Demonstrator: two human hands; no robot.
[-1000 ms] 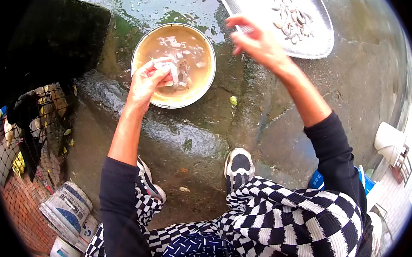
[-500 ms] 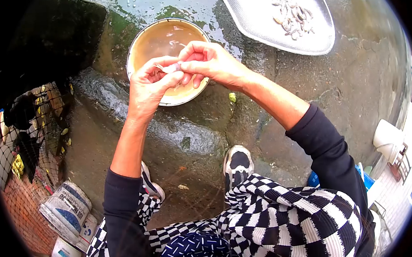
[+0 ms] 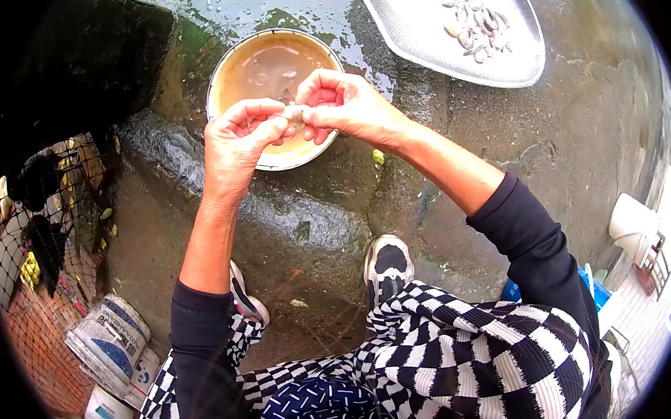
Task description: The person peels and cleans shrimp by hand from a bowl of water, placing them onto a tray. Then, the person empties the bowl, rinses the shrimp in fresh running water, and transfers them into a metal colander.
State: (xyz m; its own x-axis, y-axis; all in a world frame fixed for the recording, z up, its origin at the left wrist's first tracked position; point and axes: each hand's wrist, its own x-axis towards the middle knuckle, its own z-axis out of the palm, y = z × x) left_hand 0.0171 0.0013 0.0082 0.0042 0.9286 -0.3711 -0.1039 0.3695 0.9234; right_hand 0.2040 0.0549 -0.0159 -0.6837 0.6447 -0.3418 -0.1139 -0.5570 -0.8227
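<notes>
Between our fingertips we have a small, pale, shrimp-like piece [image 3: 293, 115], pinched from both sides: our left hand [image 3: 235, 143] grips it with thumb and forefinger, and our right hand [image 3: 350, 110] does the same at the other end. The piece is over the near part of a round basin [image 3: 292, 155], and whether the two thumbs touch we cannot tell. Below our hands the basin holds cloudy brown water [image 3: 265, 63], partly hidden from us. Apart from it, to its right, we see a white mesh tray [image 3: 410, 30] with a loose heap of small greyish shrimp [image 3: 479, 27]. A yellow-green scrap [image 3: 378, 157] lies on the wet floor [image 3: 471, 233] near the basin. Farther out are our checkered clothing [image 3: 492, 360], some dirty white buckets [image 3: 109, 343] and black netting [image 3: 41, 245].
</notes>
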